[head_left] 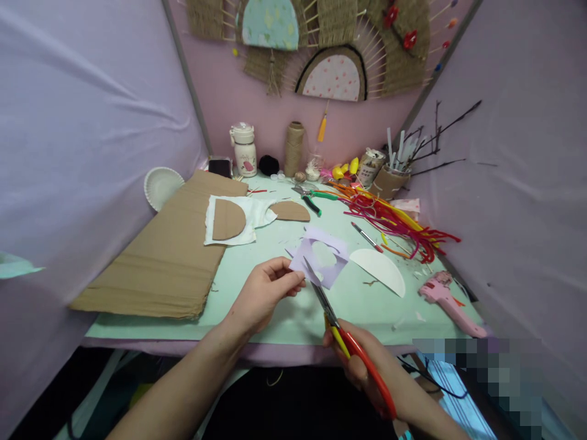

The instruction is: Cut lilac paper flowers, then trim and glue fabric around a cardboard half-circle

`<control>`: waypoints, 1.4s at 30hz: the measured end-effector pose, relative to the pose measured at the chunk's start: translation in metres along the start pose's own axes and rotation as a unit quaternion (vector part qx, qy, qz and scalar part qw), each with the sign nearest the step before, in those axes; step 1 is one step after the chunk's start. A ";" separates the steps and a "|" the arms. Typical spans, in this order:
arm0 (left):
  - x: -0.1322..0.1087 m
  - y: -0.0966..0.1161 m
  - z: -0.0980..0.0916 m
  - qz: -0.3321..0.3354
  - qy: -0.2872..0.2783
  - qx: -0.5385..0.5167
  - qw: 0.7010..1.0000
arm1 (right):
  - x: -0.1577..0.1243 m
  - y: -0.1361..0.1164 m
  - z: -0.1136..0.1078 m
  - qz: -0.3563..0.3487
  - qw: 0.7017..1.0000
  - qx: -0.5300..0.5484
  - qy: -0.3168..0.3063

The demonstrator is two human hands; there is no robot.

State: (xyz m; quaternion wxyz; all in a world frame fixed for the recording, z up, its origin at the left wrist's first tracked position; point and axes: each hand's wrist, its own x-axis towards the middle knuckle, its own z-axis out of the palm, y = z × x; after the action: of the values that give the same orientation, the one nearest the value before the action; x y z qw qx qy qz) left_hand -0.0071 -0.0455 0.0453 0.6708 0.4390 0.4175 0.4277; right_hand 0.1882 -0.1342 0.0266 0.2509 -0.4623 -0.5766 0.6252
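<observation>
My left hand (270,287) pinches the left corner of a light purple sheet (300,255) between thumb and fingers. A rounded hole is cut through the middle of the sheet. Wrapped around the handles of red-and-yellow scissors (372,370) is my right hand (362,354). The scissor blades point up and left, over the sheet's lower part. To the right of the sheet lies a white half-round piece (380,269). Behind my left hand, a half-round cardboard piece (228,220) rests on pale blue cloth (251,235).
A large cardboard sheet (156,256) covers the table's left side. Green-handled pliers (312,201), a marker (367,237) and red and yellow fuzzy stems (394,223) lie farther back. A pink glue gun (452,304) is at right. A bottle (244,150) and twine spool (294,150) stand behind.
</observation>
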 end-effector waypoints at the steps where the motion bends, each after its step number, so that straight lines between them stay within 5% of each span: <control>1: 0.000 -0.001 0.001 0.002 -0.001 -0.002 1.000 | 0.000 0.000 0.000 -0.003 1.000 0.003 0.002; 25: -0.005 -0.014 0.015 0.035 0.011 -0.013 0.999 | 0.010 0.019 0.011 0.016 0.996 0.069 0.054; 42: -0.004 -0.013 0.010 0.054 0.018 0.023 0.998 | 0.006 0.013 0.008 -0.010 0.999 -0.013 0.051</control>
State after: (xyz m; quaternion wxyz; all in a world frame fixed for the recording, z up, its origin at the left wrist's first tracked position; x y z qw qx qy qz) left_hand 0.0040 -0.0546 0.0362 0.6290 0.4686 0.4147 0.4612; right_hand 0.1817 -0.1355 0.0120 0.2807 -0.4909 -0.5758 0.5905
